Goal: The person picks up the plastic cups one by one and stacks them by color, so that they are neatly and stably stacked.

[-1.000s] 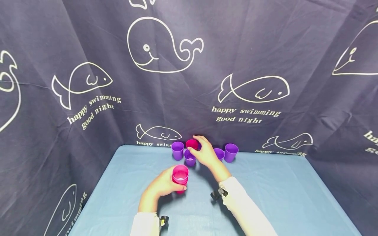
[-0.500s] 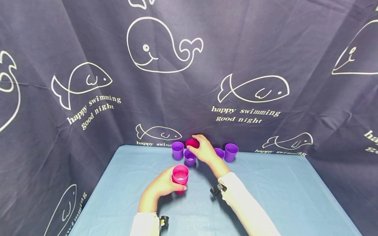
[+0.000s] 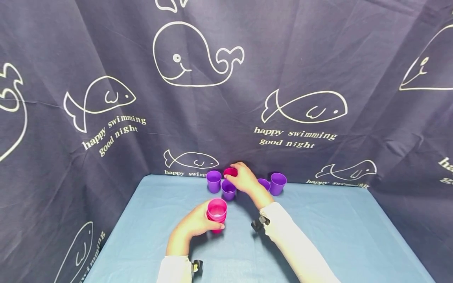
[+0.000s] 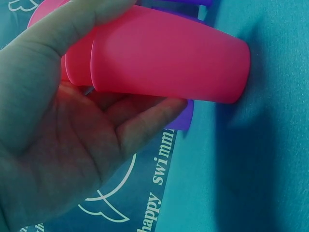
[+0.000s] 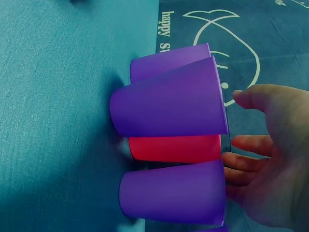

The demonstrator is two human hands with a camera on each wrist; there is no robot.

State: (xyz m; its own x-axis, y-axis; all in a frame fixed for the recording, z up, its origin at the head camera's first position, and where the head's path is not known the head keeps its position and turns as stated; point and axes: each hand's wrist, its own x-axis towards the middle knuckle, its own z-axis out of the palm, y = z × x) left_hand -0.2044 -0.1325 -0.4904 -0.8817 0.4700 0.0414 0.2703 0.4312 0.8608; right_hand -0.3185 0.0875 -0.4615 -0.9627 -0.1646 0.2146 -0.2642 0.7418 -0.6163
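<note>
- Clearly, the left hand [image 3: 196, 221] has thumb and fingers curled round the pink stack [image 3: 217, 211], well in from the table's [image 3: 318, 228] far edge; best keep it upright.
- Beyond it stand the left purple cup [image 3: 214, 182] and, slightly closer, the front purple cup [image 3: 229, 191]; avoid nudging either.
- Behind the latter, near the far edge, sits the red cup [image 3: 230, 172], upright.
- Over its rim hovers the right hand [image 3: 246, 181], fingers spread and slightly bent, nothing plainly gripped; contact is unclear. An opposed rim pinch, lifted straight up, would probably work best.
- Two purple cups [image 3: 277, 184] stand further right; the wrist should clear them.
</note>
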